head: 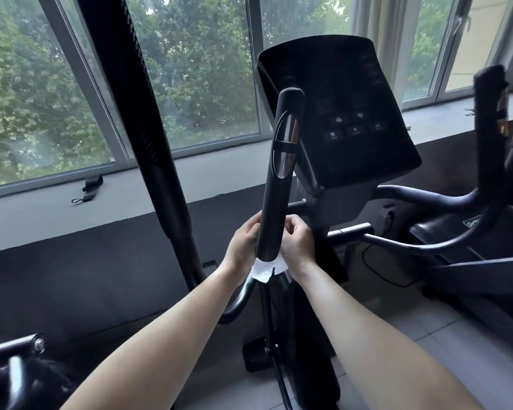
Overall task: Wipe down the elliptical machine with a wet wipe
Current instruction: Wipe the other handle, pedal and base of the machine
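Observation:
The black elliptical machine fills the middle of the head view, its dark console (344, 113) up right of centre. A short black handlebar grip (282, 173) with a shiny sensor plate rises in front of me. My left hand (243, 242) and my right hand (298, 241) curl around the grip's lower end from either side. A white wet wipe (265, 269) is bunched beneath the grip between both hands; part of it hangs out below. How each finger holds the wipe is hidden behind the grip.
A long black moving arm (148, 137) slants up on the left. Another upright grip (489, 113) and curved bars stand at right. A window sill (42, 214) runs behind, with a small black strap (91, 187) on it. Grey floor tiles lie lower right.

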`<state>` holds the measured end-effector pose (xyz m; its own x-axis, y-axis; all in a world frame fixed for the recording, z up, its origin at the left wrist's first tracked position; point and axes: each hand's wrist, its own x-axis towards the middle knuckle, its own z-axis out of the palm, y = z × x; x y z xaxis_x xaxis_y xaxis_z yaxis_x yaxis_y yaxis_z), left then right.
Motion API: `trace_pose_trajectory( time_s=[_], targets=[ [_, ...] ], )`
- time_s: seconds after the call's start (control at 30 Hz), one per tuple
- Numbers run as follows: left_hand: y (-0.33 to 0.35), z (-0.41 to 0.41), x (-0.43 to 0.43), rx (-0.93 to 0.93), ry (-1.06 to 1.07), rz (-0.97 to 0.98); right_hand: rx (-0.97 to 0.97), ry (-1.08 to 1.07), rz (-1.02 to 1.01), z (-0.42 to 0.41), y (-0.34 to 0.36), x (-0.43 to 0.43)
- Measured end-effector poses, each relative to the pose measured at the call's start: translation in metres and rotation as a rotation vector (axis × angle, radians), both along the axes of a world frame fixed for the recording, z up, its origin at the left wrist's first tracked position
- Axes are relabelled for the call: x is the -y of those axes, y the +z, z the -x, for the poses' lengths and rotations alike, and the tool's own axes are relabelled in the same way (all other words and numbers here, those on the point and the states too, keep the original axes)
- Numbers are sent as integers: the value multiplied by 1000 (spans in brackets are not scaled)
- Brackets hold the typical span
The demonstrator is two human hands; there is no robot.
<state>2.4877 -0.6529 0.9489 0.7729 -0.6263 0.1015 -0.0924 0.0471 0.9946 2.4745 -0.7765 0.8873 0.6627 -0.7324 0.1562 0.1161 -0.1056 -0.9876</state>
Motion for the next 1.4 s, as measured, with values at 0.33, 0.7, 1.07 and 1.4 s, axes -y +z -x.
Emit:
trace_pose_trajectory(
  time_s=[0.33, 0.7, 1.07, 1.4],
  targets=[
    [-4, 1, -12, 157, -40, -7, 27, 286, -95, 58, 19, -7],
    [14, -19, 1, 152, 16, -13, 134, 146, -150, 45, 40, -8],
    [27, -73, 55, 121, 114, -271, -122, 40, -98, 33, 17, 14],
    [10, -76, 60, 358, 196, -468, -135, 136, -96, 47, 6, -2]
  ],
)
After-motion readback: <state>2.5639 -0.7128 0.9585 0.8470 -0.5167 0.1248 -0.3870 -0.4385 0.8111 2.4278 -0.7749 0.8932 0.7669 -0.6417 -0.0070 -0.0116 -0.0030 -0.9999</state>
